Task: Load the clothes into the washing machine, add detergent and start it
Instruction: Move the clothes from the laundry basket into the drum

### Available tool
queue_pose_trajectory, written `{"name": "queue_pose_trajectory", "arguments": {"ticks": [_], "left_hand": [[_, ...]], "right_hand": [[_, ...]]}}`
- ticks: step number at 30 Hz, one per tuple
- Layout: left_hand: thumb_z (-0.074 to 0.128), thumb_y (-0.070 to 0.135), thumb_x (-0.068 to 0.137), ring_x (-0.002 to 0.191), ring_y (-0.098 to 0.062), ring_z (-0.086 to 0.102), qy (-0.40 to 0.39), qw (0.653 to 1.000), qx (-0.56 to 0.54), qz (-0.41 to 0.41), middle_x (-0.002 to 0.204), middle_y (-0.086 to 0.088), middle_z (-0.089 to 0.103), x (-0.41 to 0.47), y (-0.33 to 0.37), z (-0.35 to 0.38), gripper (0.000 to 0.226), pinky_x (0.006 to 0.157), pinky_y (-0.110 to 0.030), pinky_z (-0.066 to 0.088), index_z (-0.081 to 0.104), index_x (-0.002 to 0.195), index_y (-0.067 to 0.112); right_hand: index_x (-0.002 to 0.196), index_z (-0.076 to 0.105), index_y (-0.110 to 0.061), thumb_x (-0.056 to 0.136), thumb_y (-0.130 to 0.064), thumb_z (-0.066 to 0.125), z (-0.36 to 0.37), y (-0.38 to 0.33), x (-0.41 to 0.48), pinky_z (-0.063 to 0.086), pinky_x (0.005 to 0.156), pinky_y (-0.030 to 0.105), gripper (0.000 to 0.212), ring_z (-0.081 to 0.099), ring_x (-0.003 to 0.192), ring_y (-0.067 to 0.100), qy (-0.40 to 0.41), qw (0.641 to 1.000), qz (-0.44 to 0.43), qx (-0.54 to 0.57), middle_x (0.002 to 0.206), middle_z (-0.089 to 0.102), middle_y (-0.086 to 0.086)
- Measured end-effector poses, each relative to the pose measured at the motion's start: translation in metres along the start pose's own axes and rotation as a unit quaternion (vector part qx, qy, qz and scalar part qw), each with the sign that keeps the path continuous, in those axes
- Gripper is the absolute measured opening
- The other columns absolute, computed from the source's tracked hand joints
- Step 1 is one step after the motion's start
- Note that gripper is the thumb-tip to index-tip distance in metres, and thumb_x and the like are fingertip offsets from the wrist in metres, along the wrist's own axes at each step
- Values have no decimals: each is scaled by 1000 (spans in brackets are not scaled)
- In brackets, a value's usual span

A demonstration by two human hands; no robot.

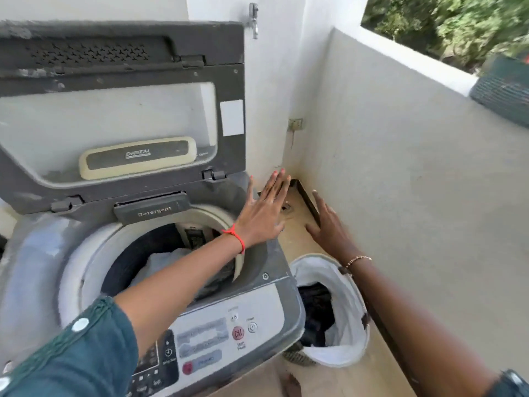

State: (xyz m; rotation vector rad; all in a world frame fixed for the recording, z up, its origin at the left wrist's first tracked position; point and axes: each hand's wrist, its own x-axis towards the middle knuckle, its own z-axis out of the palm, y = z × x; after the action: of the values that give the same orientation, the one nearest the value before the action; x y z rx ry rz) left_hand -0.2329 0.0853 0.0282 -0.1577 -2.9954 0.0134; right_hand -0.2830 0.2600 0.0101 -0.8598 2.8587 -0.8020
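A grey top-loading washing machine (274, 285) stands at the left with its lid (123, 110) raised. Light and dark clothes (160, 265) lie in its drum. A flap marked Detergent (153, 210) sits at the drum's back rim. My left hand (263, 210) hovers open over the machine's back right corner, fingers spread, holding nothing. My right hand (329, 224) is open too, stretched out above the floor between machine and wall. Below it a white-lined laundry basket (349, 319) holds dark clothes (316, 313). The control panel (211, 342) faces me at the front.
A low white balcony wall (400, 167) runs along the right, close to the basket. A floor drain (286, 208) sits in the corner beyond my hands. A dark green woven thing (503, 90) rests on the wall top at the far right.
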Motion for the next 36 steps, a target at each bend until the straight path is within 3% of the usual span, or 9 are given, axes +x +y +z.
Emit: {"name": "queue_pose_trajectory", "arguments": {"ticks": [8, 14, 16, 19, 22, 25, 29, 33, 36], "left_hand": [[53, 27, 84, 145, -17, -13, -8, 998, -36, 48, 157, -6, -13, 56, 112, 17, 91, 111, -55, -13, -9, 148, 10], [52, 21, 79, 144, -16, -16, -51, 994, -99, -12, 157, -5, -15, 89, 177, 83, 94, 112, -53, -13, -11, 147, 9], [54, 24, 79, 143, -16, -18, -79, 990, -114, -34, 156, -4, -17, 93, 193, 125, 97, 112, -51, -13, -14, 147, 10], [55, 26, 76, 144, -17, -17, -123, 983, -119, -71, 156, -5, -19, 87, 210, 195, 100, 113, -49, -13, -17, 146, 12], [57, 26, 71, 144, -20, -13, -142, 978, -112, -101, 156, -7, -13, 78, 219, 278, 105, 113, -46, -15, -18, 145, 14], [56, 27, 67, 143, -23, -13, -170, 972, -111, -123, 155, -7, -12, 63, 217, 370, 109, 111, -44, -24, -19, 144, 19], [58, 35, 72, 143, -21, -17, -234, 961, -78, -123, 153, -6, -19, 34, 212, 489, 108, 112, -50, -19, -22, 140, 13], [65, 43, 72, 143, -21, -19, -289, 949, -51, -118, 155, -7, -20, 9, 208, 584, 117, 108, -53, -23, -27, 137, 12], [68, 50, 68, 144, -23, -16, -312, 940, -38, -131, 155, -10, -19, -4, 205, 641, 124, 103, -51, -25, -26, 138, 8]], "right_hand": [[147, 11, -16, 89, -20, 55, -21, 114, -61, 46, 90, 44, 73, 57, 107, 36, -63, 989, 134, -10, 129, 52, 22], [148, 3, -16, 86, -27, 57, 6, 198, -78, 43, 91, 35, 83, 50, 120, 30, -132, 985, 108, -8, 142, 43, 13], [148, 2, -16, 84, -30, 60, 26, 226, -80, 42, 98, 36, 87, 46, 126, 27, -149, 984, 95, 3, 146, 37, 10], [148, 0, -11, 86, -34, 59, 67, 264, -84, 24, 115, 33, 88, 22, 142, 23, -158, 985, 70, -8, 156, 15, 7], [147, -8, -10, 89, -37, 54, 125, 304, -88, 11, 120, 32, 89, 2, 146, 18, -164, 985, 58, -13, 157, -2, 3], [146, -9, -13, 86, -34, 59, 198, 347, -92, 1, 118, 27, 93, -1, 145, 15, -164, 984, 75, 5, 157, 0, 3], [143, -18, -15, 83, -36, 63, 291, 405, -105, -4, 115, 27, 103, -11, 142, 11, -199, 978, 62, -28, 157, -6, -1], [135, -27, -18, 81, -36, 66, 371, 449, -113, -5, 115, 29, 109, -6, 145, 17, -249, 966, 27, -68, 157, -8, 2], [141, -17, -16, 71, -35, 74, 424, 474, -110, 1, 116, 31, 117, 5, 146, 19, -261, 961, 12, -93, 158, 3, 3]]}}
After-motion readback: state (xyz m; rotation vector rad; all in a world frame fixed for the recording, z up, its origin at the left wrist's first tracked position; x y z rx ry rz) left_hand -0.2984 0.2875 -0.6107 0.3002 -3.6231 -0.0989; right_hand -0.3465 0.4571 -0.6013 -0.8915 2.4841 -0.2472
